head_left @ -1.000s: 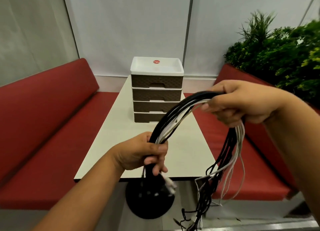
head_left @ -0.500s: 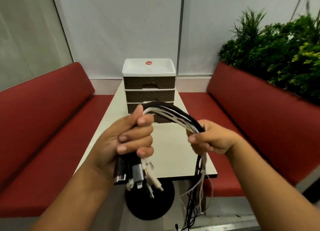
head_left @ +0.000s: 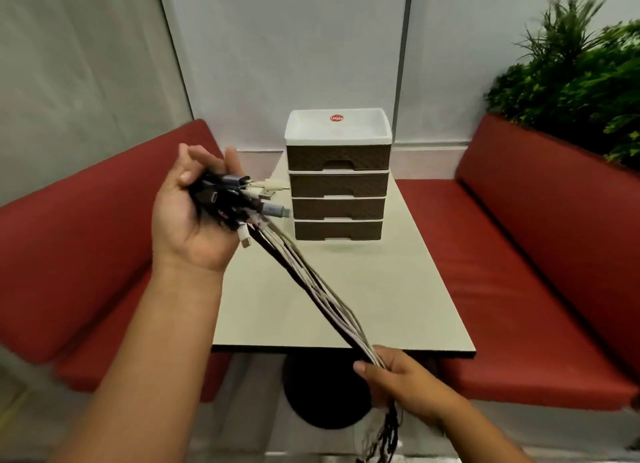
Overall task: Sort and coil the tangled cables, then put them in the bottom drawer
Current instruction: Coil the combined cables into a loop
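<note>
Now cables [head_left: 313, 289] taut between hands, left [head_left: 194, 213] high, right [head_left: 398, 379] low

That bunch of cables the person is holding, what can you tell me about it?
The bunch of cables mixes black, white and grey cords with plug ends. It runs as a fairly straight diagonal strand above the table, not touching it. The left hand grips the upper end, where the plugs fan out toward the drawer unit. The right hand grips it lower down, near the table's front edge. Below that hand, loose tangled ends hang toward the floor. Nothing is coiled yet.
</note>
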Available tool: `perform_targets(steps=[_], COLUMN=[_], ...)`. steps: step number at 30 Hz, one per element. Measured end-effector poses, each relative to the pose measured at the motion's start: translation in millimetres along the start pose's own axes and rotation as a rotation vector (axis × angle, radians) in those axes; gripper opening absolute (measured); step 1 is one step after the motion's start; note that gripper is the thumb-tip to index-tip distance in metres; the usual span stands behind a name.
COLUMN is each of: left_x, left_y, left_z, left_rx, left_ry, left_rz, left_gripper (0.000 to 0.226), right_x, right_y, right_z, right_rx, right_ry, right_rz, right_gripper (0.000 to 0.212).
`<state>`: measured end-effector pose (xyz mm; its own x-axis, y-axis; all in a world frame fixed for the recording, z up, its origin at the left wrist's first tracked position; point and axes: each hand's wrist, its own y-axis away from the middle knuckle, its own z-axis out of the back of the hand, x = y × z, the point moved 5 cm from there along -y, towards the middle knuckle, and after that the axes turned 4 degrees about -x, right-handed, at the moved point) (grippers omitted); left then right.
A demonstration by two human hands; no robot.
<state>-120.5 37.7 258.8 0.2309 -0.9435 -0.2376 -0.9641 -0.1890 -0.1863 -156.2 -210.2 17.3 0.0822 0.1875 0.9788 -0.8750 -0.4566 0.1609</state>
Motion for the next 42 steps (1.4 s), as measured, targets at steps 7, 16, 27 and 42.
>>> perform_targets(steps=[7,16,27,42], left_x=[-3.6,27.7,93.4,121.0], left_y=[1.8,21.9,76.6,110.9], left_z=[45.3,58.8,65.1,34.2], left_rx=[-0.225,0.031,0.593,0.737], left_ry=[-0.328,-1.242,-1.416,-0.692], left_rz=[-0.188,-0.333,0.730,1.097], left_gripper=[0.021,0.027,0.031,0.027], right_x=[44.8,136.7,220.1,222.5], right_y=[10.7,58.5,71.8,35.8], right_z=[-16.5,-39.7,-16.8,32.0], right_rx=[-0.039,0.088,0.194,0.322], right_ry=[0.566,1.088,1.246,0.558], right_rz=[0.118,0.066,0.157,0.160], right_gripper=[0.043,0.041,0.025,0.026])
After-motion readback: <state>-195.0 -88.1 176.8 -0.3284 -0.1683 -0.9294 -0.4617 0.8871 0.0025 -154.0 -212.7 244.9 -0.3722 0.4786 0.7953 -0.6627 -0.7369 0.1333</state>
